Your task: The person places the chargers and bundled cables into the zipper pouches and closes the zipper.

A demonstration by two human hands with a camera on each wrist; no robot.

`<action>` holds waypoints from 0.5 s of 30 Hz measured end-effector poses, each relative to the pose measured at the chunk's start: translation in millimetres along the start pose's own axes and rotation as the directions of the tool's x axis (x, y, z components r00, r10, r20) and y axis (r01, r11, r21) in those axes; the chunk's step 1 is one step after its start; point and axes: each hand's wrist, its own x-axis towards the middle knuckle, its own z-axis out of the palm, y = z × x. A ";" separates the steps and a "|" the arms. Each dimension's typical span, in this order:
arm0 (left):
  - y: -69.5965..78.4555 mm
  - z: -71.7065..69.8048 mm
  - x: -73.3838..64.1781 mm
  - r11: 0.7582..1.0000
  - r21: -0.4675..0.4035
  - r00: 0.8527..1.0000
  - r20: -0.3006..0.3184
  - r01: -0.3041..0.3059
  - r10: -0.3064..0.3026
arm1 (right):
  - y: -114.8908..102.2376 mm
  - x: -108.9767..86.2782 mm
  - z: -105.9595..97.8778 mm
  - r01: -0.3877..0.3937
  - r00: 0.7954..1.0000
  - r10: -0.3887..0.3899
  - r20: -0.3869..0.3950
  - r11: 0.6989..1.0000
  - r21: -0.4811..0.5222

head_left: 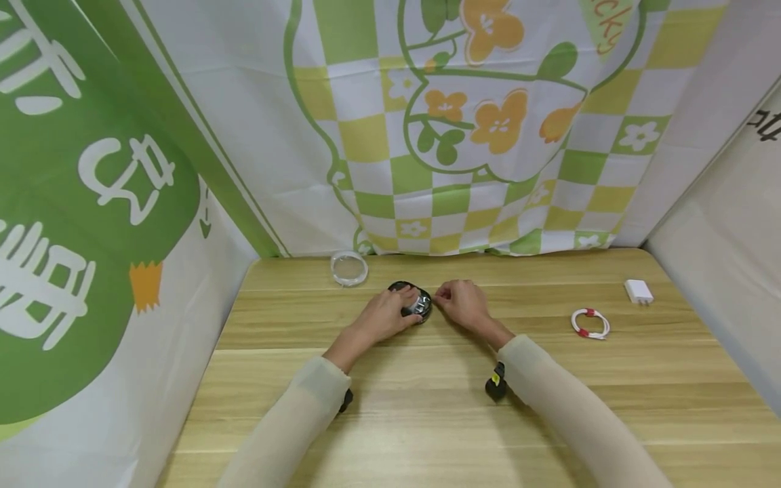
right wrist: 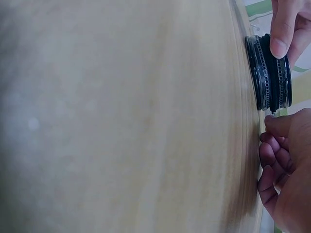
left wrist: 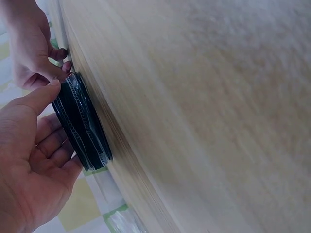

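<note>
A small round black zippered case (head_left: 422, 303) with a shiny clear top lies toward the back middle of the table. My left hand (head_left: 383, 316) holds it from the left, fingers spread over the top and thumb at the near side. In the right wrist view, the zipper runs around the side wall of the case (right wrist: 267, 73). My right hand (head_left: 465, 303) is at the right end of the case, its thumb and finger pinching the small zipper pull (right wrist: 272, 114). Its other fingers are curled near the tabletop.
On the wooden table (head_left: 403, 420), a clear coiled item (head_left: 349, 283) lies behind my left hand. A white cable (head_left: 576, 327) coiled with red ties and a white charger plug (head_left: 638, 291) lie to the right. Printed cloth (head_left: 439, 196) hangs along the back edge.
</note>
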 end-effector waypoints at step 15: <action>-2.9 -0.4 -3.6 0.999 -0.015 0.999 0.020 -0.040 0.040 | 0.1 0.7 -3.4 0.033 0.999 -0.034 0.038 0.999 0.028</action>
